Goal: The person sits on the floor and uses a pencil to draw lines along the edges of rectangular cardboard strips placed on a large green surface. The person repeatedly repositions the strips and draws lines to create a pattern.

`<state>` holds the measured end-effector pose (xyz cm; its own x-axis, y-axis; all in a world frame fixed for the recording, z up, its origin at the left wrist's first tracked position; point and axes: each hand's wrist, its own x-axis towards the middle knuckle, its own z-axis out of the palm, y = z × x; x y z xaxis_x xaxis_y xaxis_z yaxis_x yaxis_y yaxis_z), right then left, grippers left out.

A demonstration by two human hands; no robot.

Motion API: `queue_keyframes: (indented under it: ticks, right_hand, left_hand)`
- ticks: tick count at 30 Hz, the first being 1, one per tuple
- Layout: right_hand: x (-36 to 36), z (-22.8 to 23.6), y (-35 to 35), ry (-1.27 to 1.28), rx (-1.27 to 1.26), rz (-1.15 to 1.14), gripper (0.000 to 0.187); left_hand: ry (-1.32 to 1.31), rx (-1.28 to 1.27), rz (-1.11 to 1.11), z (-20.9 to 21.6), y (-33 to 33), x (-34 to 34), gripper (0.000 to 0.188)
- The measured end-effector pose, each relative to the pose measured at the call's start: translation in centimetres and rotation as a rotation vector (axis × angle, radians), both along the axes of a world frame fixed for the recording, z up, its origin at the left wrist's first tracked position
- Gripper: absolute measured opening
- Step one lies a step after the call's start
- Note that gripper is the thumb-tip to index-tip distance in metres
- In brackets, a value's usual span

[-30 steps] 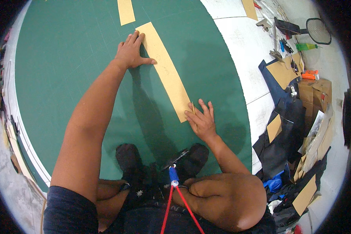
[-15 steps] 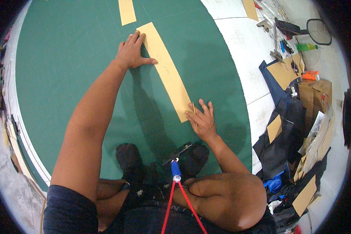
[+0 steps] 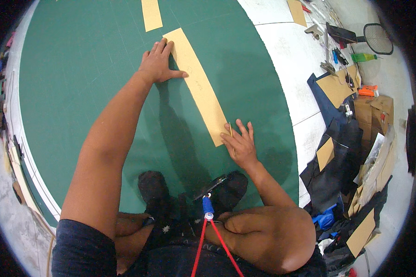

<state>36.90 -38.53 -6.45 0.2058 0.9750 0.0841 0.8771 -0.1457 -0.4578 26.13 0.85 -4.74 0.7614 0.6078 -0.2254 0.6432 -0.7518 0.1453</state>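
Observation:
A long tan card strip (image 3: 199,87) with faint handwriting lies slantwise on dark green cloth (image 3: 97,74). My left hand (image 3: 158,64) rests by its far end, fingertips and thumb spread along its left edge; it is open. At the near end, my right hand (image 3: 240,147) touches the strip with its thumb and fingertips. Between its fingers it holds a thin yellowish stick (image 3: 232,138), pencil-like, whose tip I cannot make out. Beyond the strip's far end lies a second tan card strip (image 3: 151,15), cut off by the picture's top edge.
I squat on the cloth in dark socks (image 3: 153,188), with a red cord (image 3: 199,249) hanging before me. White floor tiles (image 3: 286,87) border the cloth. To the right lie dark fabric pieces (image 3: 333,171), a cardboard box (image 3: 374,115), a green bottle (image 3: 364,57) and tools.
Both hands keep their places on the strip. The view has shifted very slightly, and the hanging cord's dark end has swung a little.

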Motion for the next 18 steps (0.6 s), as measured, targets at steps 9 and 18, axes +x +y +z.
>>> queue_keyframes:
  ticks: [9, 18]
  right_hand:
    - [0.3, 0.2, 0.3, -0.04, -0.01, 0.029, 0.025]
    - [-0.1, -0.3, 0.0, -0.031, 0.021, 0.004, 0.023]
  left_hand:
    - [0.012, -0.009, 0.004, 0.5, 0.1, 0.1, 0.133]
    - [-0.136, -0.041, -0.03, -0.9, -0.5, -1.6, 0.121]
